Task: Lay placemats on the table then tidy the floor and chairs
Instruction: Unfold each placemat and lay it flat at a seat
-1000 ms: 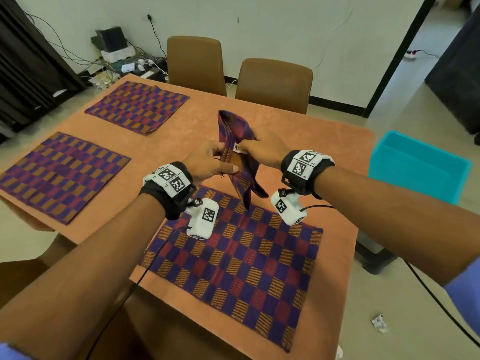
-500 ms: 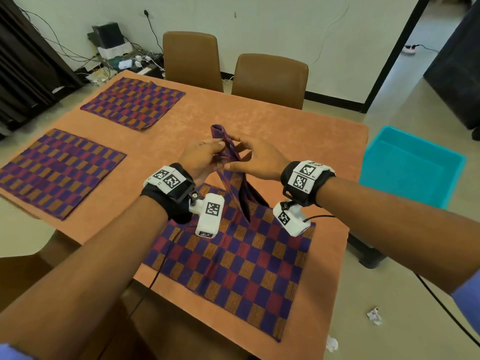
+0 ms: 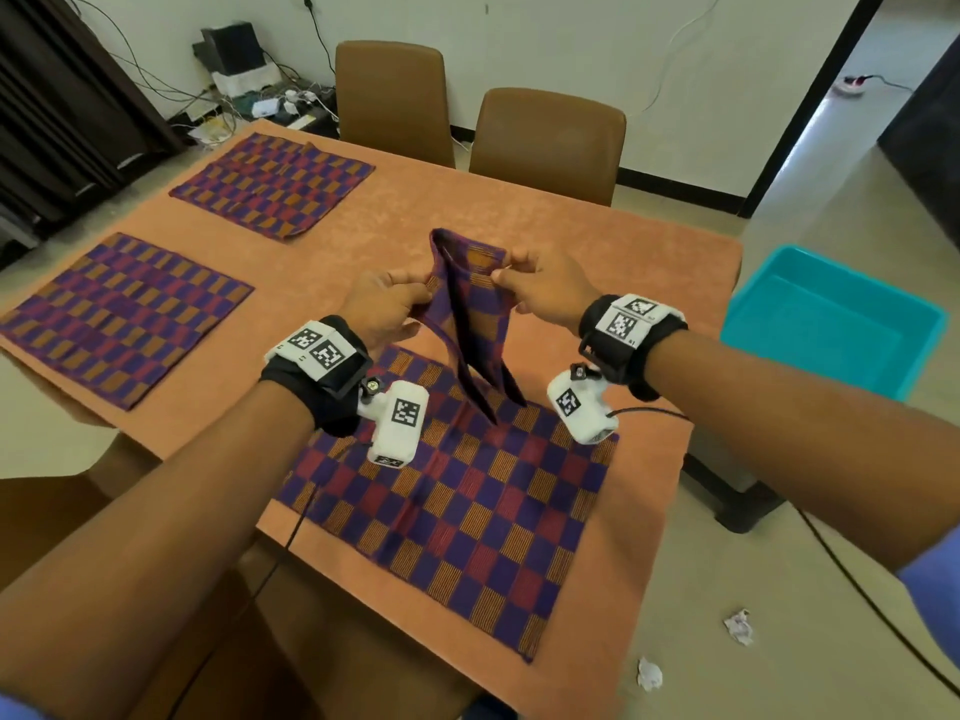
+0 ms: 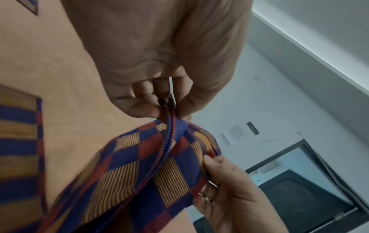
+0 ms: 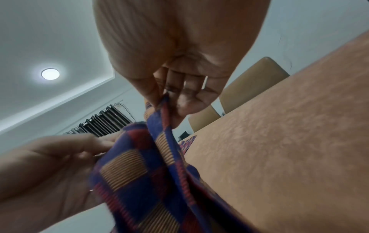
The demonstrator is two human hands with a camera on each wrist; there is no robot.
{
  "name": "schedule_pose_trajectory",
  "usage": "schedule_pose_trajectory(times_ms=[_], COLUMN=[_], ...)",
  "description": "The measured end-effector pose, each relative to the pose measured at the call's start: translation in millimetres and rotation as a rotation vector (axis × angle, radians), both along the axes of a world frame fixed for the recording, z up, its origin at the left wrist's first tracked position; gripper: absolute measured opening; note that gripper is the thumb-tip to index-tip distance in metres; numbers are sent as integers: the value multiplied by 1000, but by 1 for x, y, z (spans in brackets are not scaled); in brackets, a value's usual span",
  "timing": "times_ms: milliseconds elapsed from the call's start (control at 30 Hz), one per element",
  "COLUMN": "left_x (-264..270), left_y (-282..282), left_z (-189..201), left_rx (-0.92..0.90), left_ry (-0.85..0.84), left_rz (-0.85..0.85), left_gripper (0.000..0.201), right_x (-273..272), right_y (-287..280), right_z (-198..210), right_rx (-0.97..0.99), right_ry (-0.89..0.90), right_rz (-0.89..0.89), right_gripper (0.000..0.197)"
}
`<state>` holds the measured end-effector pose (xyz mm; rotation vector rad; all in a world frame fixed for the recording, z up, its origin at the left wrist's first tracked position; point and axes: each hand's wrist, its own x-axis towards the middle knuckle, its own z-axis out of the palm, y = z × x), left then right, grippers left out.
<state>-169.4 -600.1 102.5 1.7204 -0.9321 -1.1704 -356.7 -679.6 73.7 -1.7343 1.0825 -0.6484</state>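
A folded checked placemat (image 3: 475, 324) in purple, red and orange hangs in the air above the orange table (image 3: 597, 262). My left hand (image 3: 387, 304) pinches its left top edge, and my right hand (image 3: 540, 288) pinches the right top edge. The wrist views show the same cloth (image 4: 151, 165) (image 5: 151, 165) pinched between thumb and fingers. Three more placemats lie flat: one right below my hands (image 3: 467, 506), one at the left (image 3: 114, 314), one at the far left (image 3: 275, 184).
Two brown chairs (image 3: 550, 142) stand at the table's far side. A turquoise bin (image 3: 831, 324) sits on the floor at the right. Crumpled paper scraps (image 3: 737, 626) lie on the floor near the table's right corner. Cables and boxes (image 3: 244, 90) clutter the far wall.
My hands have drawn apart, and the held placemat has spread from a narrow bunch to a wider fold between them.
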Motion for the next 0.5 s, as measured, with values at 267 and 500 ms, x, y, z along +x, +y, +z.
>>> schedule_pose_trajectory(times_ms=[267,500], left_x=[57,126], left_y=[-23,-85], left_z=[17,5], left_rx=[28,-60], left_ry=[-441,-867], left_rz=[-43,-148], left_gripper=[31,23], right_x=[-29,28], right_y=[-79,-176], right_z=[11,12], right_rx=[-436,-558], right_ry=[503,589], right_rz=[133,1], right_gripper=[19,22])
